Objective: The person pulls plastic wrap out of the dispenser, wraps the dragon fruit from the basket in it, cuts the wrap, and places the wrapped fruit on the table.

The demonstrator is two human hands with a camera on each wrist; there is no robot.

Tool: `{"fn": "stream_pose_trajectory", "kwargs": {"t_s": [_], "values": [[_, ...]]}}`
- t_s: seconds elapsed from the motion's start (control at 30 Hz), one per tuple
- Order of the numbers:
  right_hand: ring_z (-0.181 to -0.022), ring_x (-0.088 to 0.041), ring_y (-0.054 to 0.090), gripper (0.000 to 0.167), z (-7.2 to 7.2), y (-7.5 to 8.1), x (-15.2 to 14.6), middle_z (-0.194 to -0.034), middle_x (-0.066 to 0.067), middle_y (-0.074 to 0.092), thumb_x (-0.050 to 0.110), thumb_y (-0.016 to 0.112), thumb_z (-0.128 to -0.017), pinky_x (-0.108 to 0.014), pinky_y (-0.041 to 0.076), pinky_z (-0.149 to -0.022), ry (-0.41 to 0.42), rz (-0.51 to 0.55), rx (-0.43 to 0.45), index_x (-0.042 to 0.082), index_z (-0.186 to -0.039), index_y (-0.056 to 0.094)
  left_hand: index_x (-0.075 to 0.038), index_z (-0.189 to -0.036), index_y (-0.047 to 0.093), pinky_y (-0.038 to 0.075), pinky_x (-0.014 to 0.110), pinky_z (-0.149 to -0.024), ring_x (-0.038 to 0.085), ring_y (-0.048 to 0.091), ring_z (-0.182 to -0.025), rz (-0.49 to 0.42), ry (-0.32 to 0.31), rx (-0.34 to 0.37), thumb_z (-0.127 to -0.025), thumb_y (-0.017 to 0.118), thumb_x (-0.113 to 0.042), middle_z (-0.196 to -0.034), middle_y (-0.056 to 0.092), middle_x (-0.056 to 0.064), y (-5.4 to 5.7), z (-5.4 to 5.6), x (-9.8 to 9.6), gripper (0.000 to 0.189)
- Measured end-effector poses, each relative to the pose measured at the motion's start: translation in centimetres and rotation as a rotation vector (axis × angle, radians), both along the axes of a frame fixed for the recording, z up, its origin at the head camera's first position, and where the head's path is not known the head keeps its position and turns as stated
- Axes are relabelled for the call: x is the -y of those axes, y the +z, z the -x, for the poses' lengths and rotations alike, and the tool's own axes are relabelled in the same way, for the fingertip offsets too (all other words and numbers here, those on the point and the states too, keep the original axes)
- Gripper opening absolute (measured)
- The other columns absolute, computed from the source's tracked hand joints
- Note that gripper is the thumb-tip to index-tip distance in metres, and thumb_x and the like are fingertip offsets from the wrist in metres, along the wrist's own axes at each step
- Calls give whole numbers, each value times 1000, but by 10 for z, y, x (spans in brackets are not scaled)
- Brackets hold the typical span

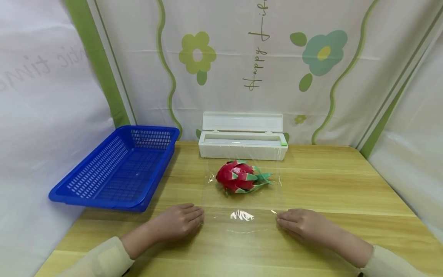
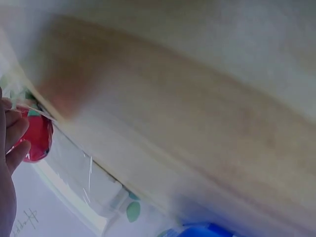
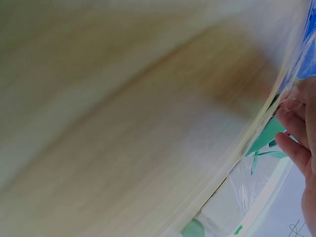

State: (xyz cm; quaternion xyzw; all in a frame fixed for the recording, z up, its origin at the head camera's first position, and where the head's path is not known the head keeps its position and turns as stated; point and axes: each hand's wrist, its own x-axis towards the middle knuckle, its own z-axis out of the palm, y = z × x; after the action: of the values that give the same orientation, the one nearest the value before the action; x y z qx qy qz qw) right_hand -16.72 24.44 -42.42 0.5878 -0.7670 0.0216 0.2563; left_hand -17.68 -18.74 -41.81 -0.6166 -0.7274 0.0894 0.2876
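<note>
A sheet of clear cling film (image 1: 242, 215) stretches from the white dispenser box (image 1: 242, 150) toward the near side of the table. A red dragon fruit (image 1: 237, 177) with green-tipped scales lies in front of the box, seen through the film. My left hand (image 1: 180, 221) pinches the film's near left corner, and my right hand (image 1: 306, 227) pinches the near right corner. In the left wrist view the fingers (image 2: 17, 131) show beside the red fruit (image 2: 38, 136). Film gathers at the right fingers (image 3: 294, 116) in the right wrist view; the exact thumb contact is partly hidden.
A blue perforated basket (image 1: 117, 169) stands at the left of the wooden table (image 1: 332, 184). The dispenser's lid (image 1: 242, 122) is raised, with a small green piece (image 1: 284, 144) at its right end. Printed fabric (image 1: 235, 100) hangs behind and along both sides.
</note>
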Motion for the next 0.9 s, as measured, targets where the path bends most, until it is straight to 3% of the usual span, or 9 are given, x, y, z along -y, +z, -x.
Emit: {"fn": "stream_pose_trajectory", "kwargs": {"t_s": [0.2,0.43,0.9], "values": [[-91,-21,70,44,5,2,-1,-108,-11,71,19,32,-108,-36,56,-75,16,94,-63,0,-107,72,-2,-104,73,55,35,-82,21,69,-96,-60,3,-88,-106,17,-6,-105,71,13,9,5,1,56],[-86,-26,71,42,14,4,2,-104,-17,71,14,37,-106,-40,57,-69,18,230,-155,-5,-100,73,0,-103,74,56,37,-79,22,70,-94,-163,9,-136,-105,29,-10,-104,72,13,17,11,-1,45],[-79,-30,71,36,32,17,4,-98,-20,71,13,43,-102,-42,57,-64,-58,315,-268,-8,-99,72,0,-100,75,57,37,-75,23,71,-91,-291,57,-250,-101,42,-15,-101,72,14,34,32,-8,36]]}}
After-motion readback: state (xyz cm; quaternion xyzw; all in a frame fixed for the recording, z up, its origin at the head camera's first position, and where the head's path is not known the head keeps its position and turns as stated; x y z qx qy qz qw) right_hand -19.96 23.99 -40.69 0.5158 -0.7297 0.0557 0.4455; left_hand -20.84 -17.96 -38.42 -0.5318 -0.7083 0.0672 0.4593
